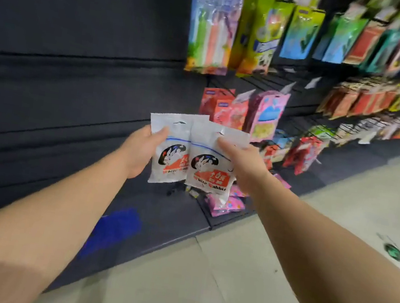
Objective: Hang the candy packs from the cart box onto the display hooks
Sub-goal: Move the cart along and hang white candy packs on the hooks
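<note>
- I have one white candy pack (171, 151) pinched in my left hand (139, 151), and a second pack (211, 164) pinched in my right hand (237, 161), side by side, edges overlapping.
- Both are in the air, short of the hooks (299, 124).
- Risk: with both hands full, neither can steady a hook, so a hang hole (180, 122) may miss.
- The frame is blurred; I think the nearest hooks are already crowded.

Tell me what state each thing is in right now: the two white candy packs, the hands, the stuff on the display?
Left candy pack: held upright, unhung.
Right candy pack: held upright, overlapping the left one.
Left hand: gripping its pack.
Right hand: gripping its pack.
Display packs: hanging on hooks.
Pink packs: lying on the bottom shelf.
</note>
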